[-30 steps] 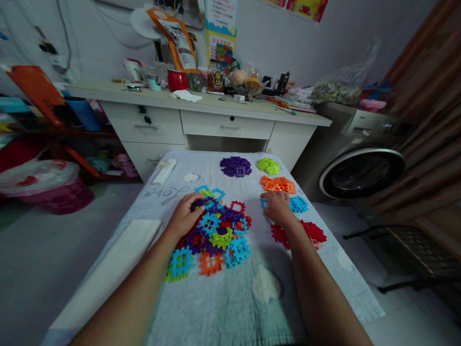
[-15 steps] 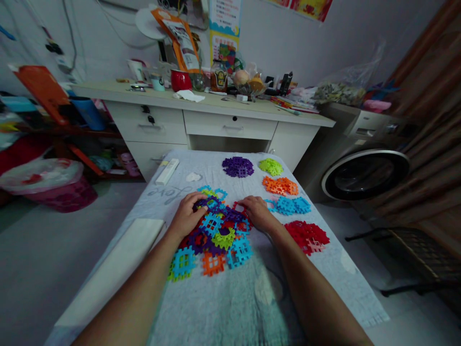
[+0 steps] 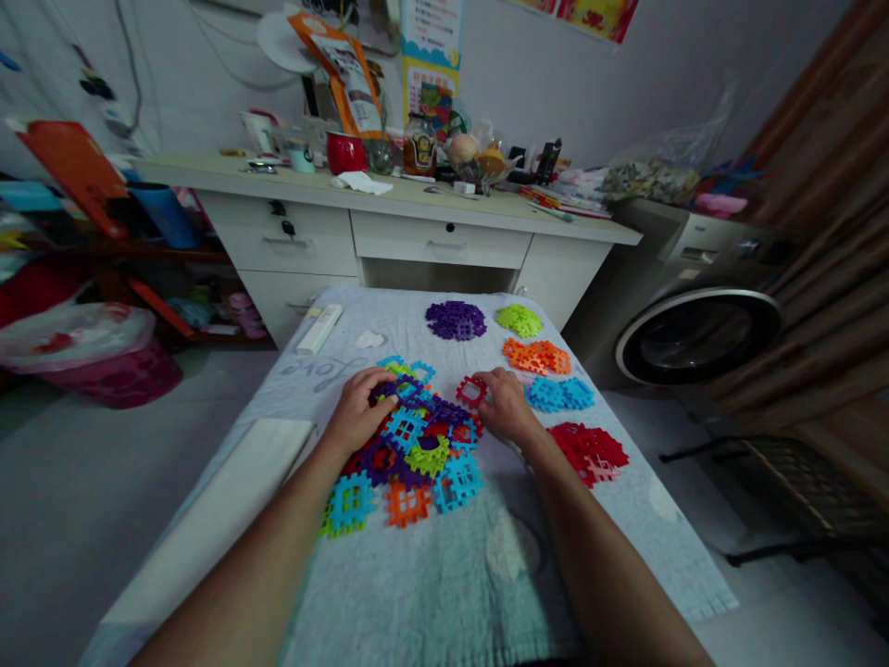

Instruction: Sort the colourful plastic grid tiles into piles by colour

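A mixed heap of plastic interlocking blocks (image 3: 405, 429) in blue, purple, green, orange and red lies mid-table. My left hand (image 3: 361, 408) rests on the heap's left side, its fingers bent over purple and blue pieces; whether it grips one is hidden. At the heap's right edge my right hand (image 3: 506, 405) is closed on a red square block (image 3: 471, 391) with an open centre. Along the right are single-colour piles: purple blocks (image 3: 457, 320), green blocks (image 3: 519, 320), orange blocks (image 3: 536, 356), blue blocks (image 3: 559, 395) and red blocks (image 3: 587, 451).
A light cloth (image 3: 431, 593) covers the table. On its left lie a long white board (image 3: 215, 519) and a small white box (image 3: 319, 330). Behind stands a white desk (image 3: 292, 243) with jars and cups; a washing machine (image 3: 687, 296) is at right, a pink bin (image 3: 111, 366) at left.
My right hand has moved slightly right, drawing the red square block away from the heap's edge. My left hand stays on the heap. The view has shifted a little.
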A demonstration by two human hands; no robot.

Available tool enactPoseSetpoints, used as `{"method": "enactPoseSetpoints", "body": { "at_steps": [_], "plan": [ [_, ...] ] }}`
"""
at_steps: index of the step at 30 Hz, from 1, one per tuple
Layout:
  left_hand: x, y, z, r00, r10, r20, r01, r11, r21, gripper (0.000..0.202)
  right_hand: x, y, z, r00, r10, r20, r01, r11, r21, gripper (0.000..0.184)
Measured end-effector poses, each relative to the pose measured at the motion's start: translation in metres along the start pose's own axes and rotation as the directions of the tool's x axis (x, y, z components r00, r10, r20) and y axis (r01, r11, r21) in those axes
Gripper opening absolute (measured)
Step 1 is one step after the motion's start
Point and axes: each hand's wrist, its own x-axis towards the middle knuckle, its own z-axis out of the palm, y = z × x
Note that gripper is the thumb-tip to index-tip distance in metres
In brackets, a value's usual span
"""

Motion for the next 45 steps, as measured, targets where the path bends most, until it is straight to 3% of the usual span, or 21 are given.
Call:
{"method": "enactPoseSetpoints", "body": {
  "at_steps": [7,15,19,24,36,41,45],
  "plan": [
    [0.000,-0.003,0.000,1.000,-0.026,0.016,0.026,1.000,0.002,0.037,-0.020,0.018,-0.038,0.995,-0.042,-0.095,0.050,0.996,0.074,0.050],
    [0.001,0.004,-0.002,0.998,-0.017,0.059,0.016,1.000,0.001,0.038,-0.084,0.083,-0.084,0.985,0.086,-0.152,-0.076,0.995,0.069,0.048],
    [0.001,0.007,-0.003,0.998,-0.006,0.056,0.006,1.000,0.006,0.036,-0.116,0.108,-0.094,0.970,0.190,-0.152,-0.179,0.981,0.081,0.048],
    [0.001,0.006,-0.003,0.998,-0.010,0.070,0.009,1.000,0.011,0.037,-0.143,0.120,-0.090,0.952,0.261,-0.163,-0.247,0.964,0.100,0.048],
    [0.000,-0.002,-0.003,0.997,-0.027,0.079,0.025,0.999,0.026,0.042,-0.153,0.111,-0.083,0.953,0.242,-0.181,-0.231,0.970,0.078,0.049],
    [-0.001,-0.002,-0.002,0.997,-0.031,0.073,0.030,0.999,0.016,0.041,-0.143,0.086,-0.077,0.954,0.160,-0.252,-0.141,0.986,0.089,0.048],
    [-0.001,0.000,-0.002,0.998,-0.035,0.055,0.034,0.999,0.024,0.040,-0.128,0.051,-0.066,0.960,0.091,-0.265,-0.066,0.992,0.103,0.041]
  ]
}}
